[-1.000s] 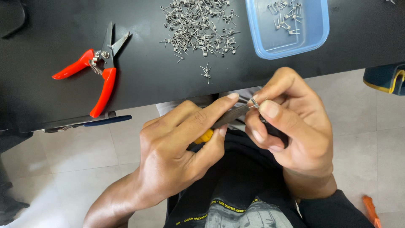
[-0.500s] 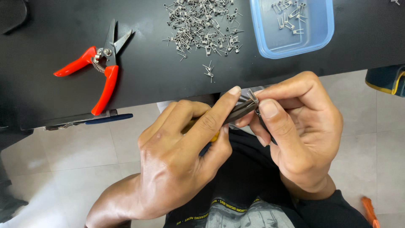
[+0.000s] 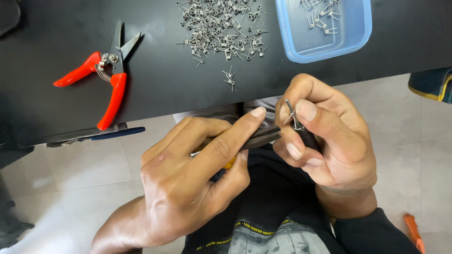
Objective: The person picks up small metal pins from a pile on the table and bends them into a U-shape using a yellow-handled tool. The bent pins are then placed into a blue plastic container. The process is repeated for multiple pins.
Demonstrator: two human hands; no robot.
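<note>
One wire spring (image 3: 291, 114) in right hand (image 3: 329, 141), one pliers (image 3: 259, 137) in left hand (image 3: 188, 183).

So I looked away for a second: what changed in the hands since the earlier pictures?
The right hand drew slightly right, so the small wire piece pinched in it sits off the plier tip. The left hand grips the pliers as before. Red cutters, loose pile and blue tray: unchanged.

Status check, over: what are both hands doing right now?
Left hand grips dark pliers with a yellow handle. Right hand pinches a small bent metal wire spring at the plier tip. Nothing in the way.
</note>
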